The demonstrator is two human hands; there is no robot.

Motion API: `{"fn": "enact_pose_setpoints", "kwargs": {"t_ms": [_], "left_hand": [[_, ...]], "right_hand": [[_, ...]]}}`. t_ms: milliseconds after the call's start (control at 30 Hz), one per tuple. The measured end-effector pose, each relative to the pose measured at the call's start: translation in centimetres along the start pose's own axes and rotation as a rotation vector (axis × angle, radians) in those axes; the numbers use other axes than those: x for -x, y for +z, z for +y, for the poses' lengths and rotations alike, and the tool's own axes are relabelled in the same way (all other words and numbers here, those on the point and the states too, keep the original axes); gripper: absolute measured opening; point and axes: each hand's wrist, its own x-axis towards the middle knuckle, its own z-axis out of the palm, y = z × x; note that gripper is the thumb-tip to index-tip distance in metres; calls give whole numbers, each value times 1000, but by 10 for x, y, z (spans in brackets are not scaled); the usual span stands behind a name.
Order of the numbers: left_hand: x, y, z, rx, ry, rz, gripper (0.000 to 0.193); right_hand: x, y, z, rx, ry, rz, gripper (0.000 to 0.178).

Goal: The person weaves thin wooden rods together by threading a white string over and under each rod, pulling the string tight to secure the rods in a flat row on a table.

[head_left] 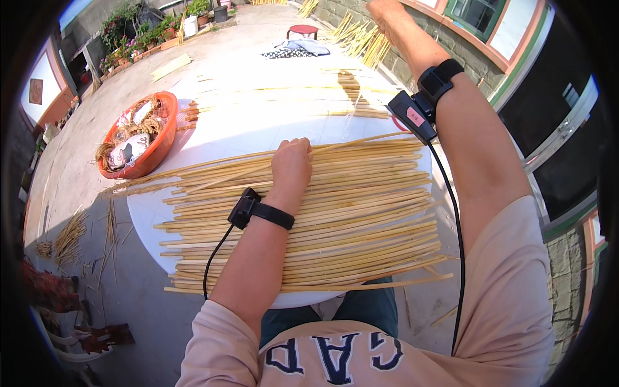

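Pale yellow plant stalks (361, 226) lie side by side in a flat layer in front of me. Along the far edge of this layer, my left hand (291, 168) is closed around a stalk (361, 142), which slants across the others. My right hand (385, 16) is raised high at the upper right and closed, partly cut off by the top edge of the view. What its fingers hold, if anything, is hidden. A faint pale strand (351, 116) shows over the far stalks.
Under the stalks is a round white table (145, 216). An orange basin (169, 138) with twine bundles and bags sits at its left. Beyond are a red stool (303, 29), folded cloth (296, 49) and leaning stalks (361, 40). Loose stalks (69, 238) lie on the ground at left.
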Motion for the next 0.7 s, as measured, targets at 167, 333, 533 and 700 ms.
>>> {"fn": "enact_pose_setpoints", "kwargs": {"t_ms": [167,333,533,700], "left_hand": [[-3,-7,0,14,93,25,4],[-19,-38,17,-13,107,146,4],[-37,-61,16,-103,124,187,3],[-48,-82,13,-112,179,286,3]], "right_hand": [[26,-47,22,-220,34,136,24],[38,-97,55,-474,88,243,18],[46,-152,91,-773,141,328,12],[71,-157,122,-833,229,312,10]]}}
